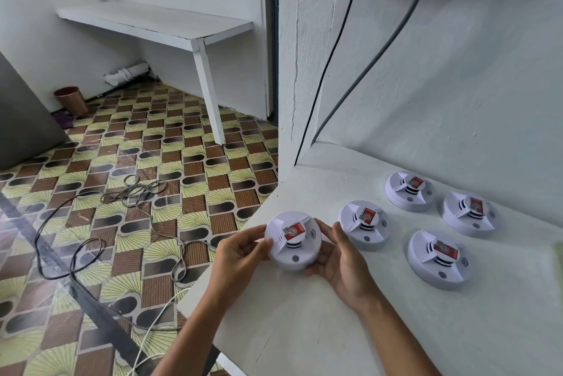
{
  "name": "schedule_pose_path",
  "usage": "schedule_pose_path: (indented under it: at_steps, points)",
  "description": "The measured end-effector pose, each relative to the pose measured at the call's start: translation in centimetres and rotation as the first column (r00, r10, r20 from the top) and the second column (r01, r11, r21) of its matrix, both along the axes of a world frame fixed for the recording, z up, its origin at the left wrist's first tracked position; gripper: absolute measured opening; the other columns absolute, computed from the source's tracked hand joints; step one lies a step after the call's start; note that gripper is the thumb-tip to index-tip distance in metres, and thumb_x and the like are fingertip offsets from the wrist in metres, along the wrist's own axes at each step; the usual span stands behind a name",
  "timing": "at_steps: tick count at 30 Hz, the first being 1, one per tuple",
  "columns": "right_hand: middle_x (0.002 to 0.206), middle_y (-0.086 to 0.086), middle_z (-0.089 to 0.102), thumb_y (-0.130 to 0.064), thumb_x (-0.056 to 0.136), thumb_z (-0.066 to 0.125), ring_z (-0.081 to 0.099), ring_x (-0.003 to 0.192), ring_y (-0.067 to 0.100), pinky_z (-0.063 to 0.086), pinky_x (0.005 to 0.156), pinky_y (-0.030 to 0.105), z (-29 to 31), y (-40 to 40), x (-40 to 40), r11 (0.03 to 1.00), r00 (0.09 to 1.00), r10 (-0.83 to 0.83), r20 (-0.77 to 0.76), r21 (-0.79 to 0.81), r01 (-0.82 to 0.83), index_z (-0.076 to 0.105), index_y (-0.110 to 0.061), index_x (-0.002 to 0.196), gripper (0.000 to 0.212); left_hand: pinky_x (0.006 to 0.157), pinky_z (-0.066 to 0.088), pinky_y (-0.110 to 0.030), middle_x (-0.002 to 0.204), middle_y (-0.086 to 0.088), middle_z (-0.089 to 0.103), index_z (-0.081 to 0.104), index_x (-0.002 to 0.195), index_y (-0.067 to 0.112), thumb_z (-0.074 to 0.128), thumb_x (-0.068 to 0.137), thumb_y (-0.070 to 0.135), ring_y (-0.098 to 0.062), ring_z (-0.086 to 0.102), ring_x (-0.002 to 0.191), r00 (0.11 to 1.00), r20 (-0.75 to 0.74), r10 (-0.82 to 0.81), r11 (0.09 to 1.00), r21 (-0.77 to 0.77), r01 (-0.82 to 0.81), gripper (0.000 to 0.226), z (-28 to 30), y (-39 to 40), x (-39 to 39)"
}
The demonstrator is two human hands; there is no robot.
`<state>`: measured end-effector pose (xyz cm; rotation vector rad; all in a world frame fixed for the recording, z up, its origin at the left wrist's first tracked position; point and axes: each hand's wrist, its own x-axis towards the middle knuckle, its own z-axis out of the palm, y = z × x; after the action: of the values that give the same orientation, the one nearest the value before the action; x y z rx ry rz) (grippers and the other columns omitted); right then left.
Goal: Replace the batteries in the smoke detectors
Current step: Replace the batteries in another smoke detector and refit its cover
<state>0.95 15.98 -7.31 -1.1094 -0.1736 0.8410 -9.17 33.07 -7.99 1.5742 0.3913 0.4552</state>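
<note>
- Both hands hold one white smoke detector (293,241) at the near-left edge of the white tabletop (320,330): left hand (240,250) grips its left rim, right hand (341,257) cups its right side.
- Four more detectors lie on the tabletop to the right, each with a red label: (365,225), (409,190), (467,212), (438,258).
- Two cables (332,65) hang from wall sockets.
- Loose wires (91,223) lie on the patterned floor (195,193).

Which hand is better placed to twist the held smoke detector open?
Probably the left hand: its fingers pinch the held detector's rim, free to turn, while the right hand cradles it from beneath.
</note>
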Motion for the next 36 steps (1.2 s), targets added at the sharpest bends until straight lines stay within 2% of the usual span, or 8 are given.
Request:
schedule_pose_path:
  at_steps: [10,16,23,25,30,34,36]
  points:
    - [0.108,0.017,0.071,-0.049,0.081,0.045,0.07,0.087,0.024,0.054,0.059,0.031,0.1,0.0,0.2,1.0,1.0,0.005,0.023,0.002,-0.006,0.057,-0.02,0.126,0.055,0.08,0.059,-0.036,0.103,-0.007,0.075,0.068,0.115,0.003,0.066,0.087,0.007,-0.024,0.072,0.094,1.0,-0.01,-0.006,1.0,0.008,0.006,0.028,0.3,-0.1,0.2]
    - [0.118,0.019,0.067,-0.048,0.083,0.045,0.066,0.103,0.031,0.056,0.07,0.036,0.0,0.0,0.0,1.0,1.0,-0.008,0.007,0.006,0.008,0.054,-0.017,0.131,0.058,0.083,0.058,-0.033,0.101,-0.007,0.075,0.069,0.113,0.006,0.066,0.088,0.006,-0.023,0.072,0.094,1.0,-0.017,-0.006,1.0,-0.006,0.006,0.026,0.4,-0.2,-0.1]
    - [0.118,0.019,0.067,-0.046,0.092,0.049,0.065,0.104,0.031,0.057,0.074,0.038,0.2,0.1,0.1,1.0,1.0,-0.009,0.007,0.007,0.009,0.054,-0.017,0.131,0.049,0.081,0.058,-0.03,0.098,-0.005,0.076,0.069,0.112,0.008,0.066,0.087,0.005,-0.023,0.072,0.092,1.0,-0.017,-0.009,1.0,-0.011,0.008,0.025,0.9,-0.3,0.0]
    - [0.117,0.018,0.068,-0.043,0.088,0.044,0.066,0.102,0.03,0.057,0.073,0.038,0.3,0.2,0.2,1.0,1.0,-0.011,0.012,0.011,0.011,0.055,-0.016,0.13,0.051,0.079,0.058,-0.028,0.097,-0.005,0.076,0.07,0.112,0.008,0.066,0.087,0.005,-0.022,0.073,0.09,1.0,-0.014,-0.006,1.0,-0.003,0.006,0.025,1.1,-0.4,0.0]
    - [0.116,0.017,0.068,-0.042,0.086,0.044,0.067,0.099,0.028,0.056,0.07,0.036,0.2,0.1,0.0,1.0,1.0,0.004,0.02,0.012,-0.004,0.057,-0.017,0.128,0.05,0.076,0.057,-0.025,0.097,-0.004,0.076,0.07,0.112,0.008,0.067,0.087,0.006,-0.022,0.073,0.089,1.0,-0.012,0.002,1.0,0.001,-0.002,0.025,1.0,-0.5,-0.4]
    - [0.117,0.018,0.068,-0.041,0.088,0.044,0.066,0.103,0.03,0.051,0.087,0.049,0.3,0.1,0.1,1.0,0.999,0.008,0.04,0.014,-0.009,0.057,-0.016,0.128,0.049,0.078,0.057,-0.028,0.098,-0.004,0.076,0.07,0.112,0.009,0.067,0.087,0.007,-0.023,0.073,0.09,1.0,-0.011,0.001,1.0,0.004,-0.001,0.025,1.0,-0.5,-0.3]
    - [0.117,0.017,0.068,-0.04,0.088,0.044,0.066,0.102,0.029,0.051,0.088,0.049,0.3,0.1,0.2,1.0,0.999,0.005,0.05,0.014,-0.006,0.058,-0.017,0.126,0.047,0.078,0.058,-0.029,0.099,-0.004,0.076,0.07,0.112,0.009,0.067,0.087,0.007,-0.022,0.073,0.09,1.0,-0.01,0.002,1.0,0.008,-0.002,0.025,1.0,-0.5,-0.2]
